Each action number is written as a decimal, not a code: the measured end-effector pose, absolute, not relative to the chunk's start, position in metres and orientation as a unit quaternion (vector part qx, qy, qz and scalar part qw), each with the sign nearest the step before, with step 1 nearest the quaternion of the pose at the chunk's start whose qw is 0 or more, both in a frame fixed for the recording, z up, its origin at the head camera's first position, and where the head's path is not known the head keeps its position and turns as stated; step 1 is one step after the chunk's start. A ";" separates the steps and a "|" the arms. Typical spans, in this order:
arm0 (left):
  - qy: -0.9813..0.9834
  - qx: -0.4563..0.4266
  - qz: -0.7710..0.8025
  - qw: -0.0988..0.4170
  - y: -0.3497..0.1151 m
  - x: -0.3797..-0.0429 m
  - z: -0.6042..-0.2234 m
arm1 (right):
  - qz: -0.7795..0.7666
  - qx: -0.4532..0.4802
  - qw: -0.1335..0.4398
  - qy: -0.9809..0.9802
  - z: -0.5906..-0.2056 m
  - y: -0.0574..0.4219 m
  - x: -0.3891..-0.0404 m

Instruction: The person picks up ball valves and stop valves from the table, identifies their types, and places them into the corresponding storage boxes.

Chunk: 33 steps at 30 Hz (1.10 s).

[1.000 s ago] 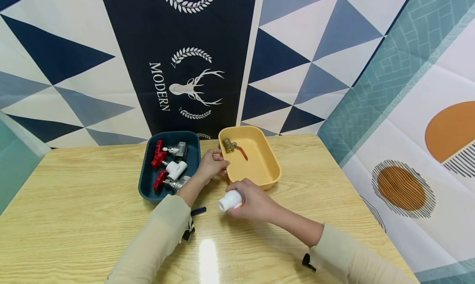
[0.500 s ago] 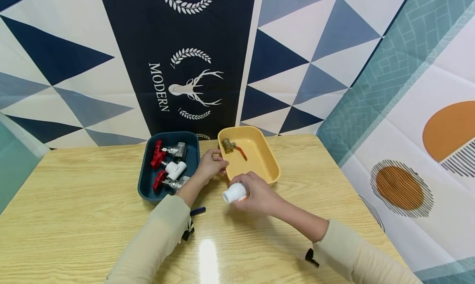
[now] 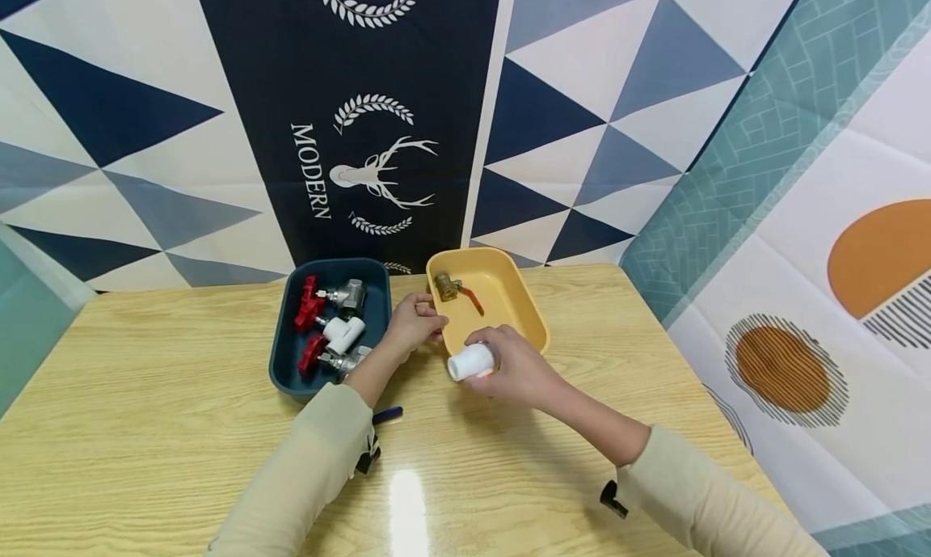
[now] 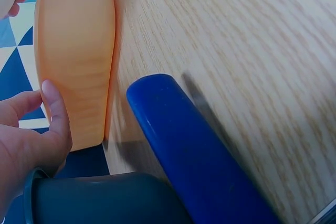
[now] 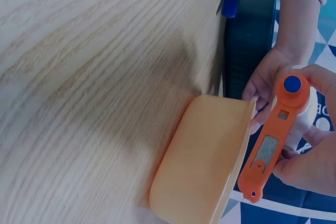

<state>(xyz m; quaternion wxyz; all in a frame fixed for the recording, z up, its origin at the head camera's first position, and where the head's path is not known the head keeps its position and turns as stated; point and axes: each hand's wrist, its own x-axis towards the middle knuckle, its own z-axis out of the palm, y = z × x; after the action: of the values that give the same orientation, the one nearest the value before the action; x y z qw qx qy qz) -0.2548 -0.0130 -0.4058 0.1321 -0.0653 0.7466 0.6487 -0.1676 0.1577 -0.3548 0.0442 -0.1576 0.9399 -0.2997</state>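
Note:
My right hand (image 3: 516,365) grips a white plastic ball valve (image 3: 471,361) just above the near edge of the yellow bin (image 3: 534,318). In the right wrist view the valve's orange lever handle (image 5: 273,140) with a blue cap faces the camera. My left hand (image 3: 414,324) pinches the bin's left rim between thumb and fingers, clearly so in the left wrist view, where the bin's outer wall (image 4: 76,61) shows. Inside the bin lies a brass valve (image 3: 447,286) with a red lever.
A dark blue bin (image 3: 275,355) left of the yellow one holds red-handled metal valves (image 3: 351,296) and a white valve (image 3: 343,334). A blue lever handle (image 3: 388,415) on the table (image 3: 182,428) is partly hidden by my left sleeve. Patterned cloth (image 3: 407,56) hangs behind.
My right hand has moved forward and slightly right with the white ball valve, from the table in front to the yellow bin's near rim. The left hand has stayed at the rim.

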 end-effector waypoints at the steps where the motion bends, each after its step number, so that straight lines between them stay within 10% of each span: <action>1: 0.747 -0.066 0.648 0.133 -0.013 -0.255 -0.406 | -0.302 -0.154 0.045 0.940 -0.355 0.158 -0.168; 33: 0.741 -0.068 0.653 0.137 -0.013 -0.255 -0.405 | -0.318 -0.090 0.062 0.942 -0.346 0.165 -0.193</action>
<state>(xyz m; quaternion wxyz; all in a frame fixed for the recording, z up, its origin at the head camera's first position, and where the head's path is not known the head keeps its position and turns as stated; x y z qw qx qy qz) -0.2551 -0.0126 -0.4048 0.1366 -0.0679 0.7415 0.6534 -0.1927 0.1655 -0.3464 0.0623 -0.0897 0.9417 -0.3181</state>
